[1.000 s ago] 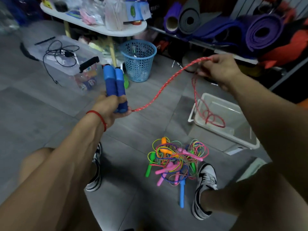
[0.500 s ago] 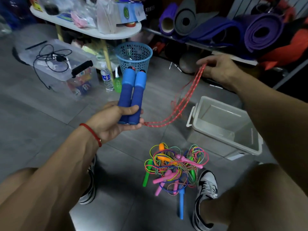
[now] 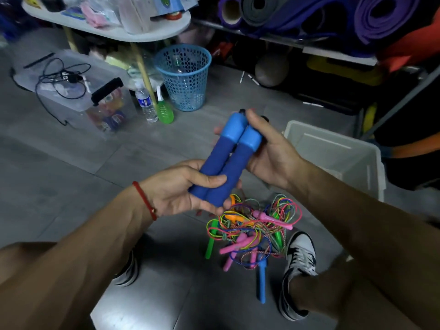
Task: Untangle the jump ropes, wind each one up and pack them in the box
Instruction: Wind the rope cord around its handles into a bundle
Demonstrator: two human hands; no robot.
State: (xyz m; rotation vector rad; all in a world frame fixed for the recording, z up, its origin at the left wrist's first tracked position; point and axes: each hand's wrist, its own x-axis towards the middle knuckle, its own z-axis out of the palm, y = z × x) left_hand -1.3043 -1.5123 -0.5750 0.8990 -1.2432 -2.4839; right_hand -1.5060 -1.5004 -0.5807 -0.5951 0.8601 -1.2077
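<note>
The left hand (image 3: 181, 189) grips the near ends of two blue jump-rope handles (image 3: 228, 160) held side by side, its fingers (image 3: 209, 181) curled round them. The right hand (image 3: 269, 148) closes on their lighter-blue far ends, thumb laid over the top. Below them on the grey floor (image 3: 71, 175), between two sneakers, lies a tangled pile of coloured jump ropes (image 3: 252, 232), and the open white box (image 3: 338, 151) stands just right of the hands.
</note>
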